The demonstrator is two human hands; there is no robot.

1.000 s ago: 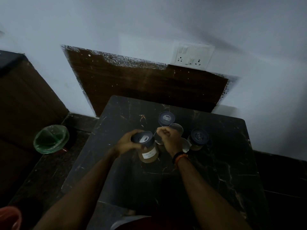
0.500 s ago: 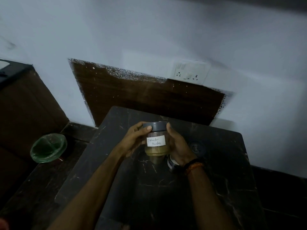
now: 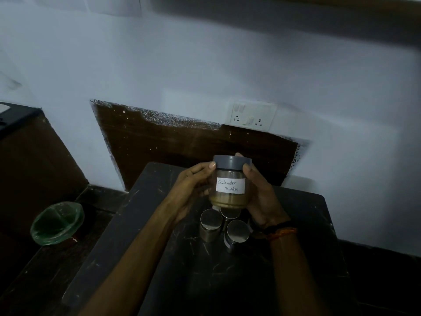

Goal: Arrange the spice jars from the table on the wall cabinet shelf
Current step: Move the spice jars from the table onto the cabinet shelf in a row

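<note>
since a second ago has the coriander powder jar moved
Yes. The coriander powder jar has been lifted off the table and is held up by both hands, above the steel containers.

One handwritten label is all you can read here.

The clear, grey-lidded spice jar [image 3: 230,182] you hold up between your left hand [image 3: 191,190] and right hand [image 3: 262,197] carries a white paper label [image 3: 230,185] reading "Coriander Powder". The white wall switch plate [image 3: 250,116] shows no legible marking.
</note>
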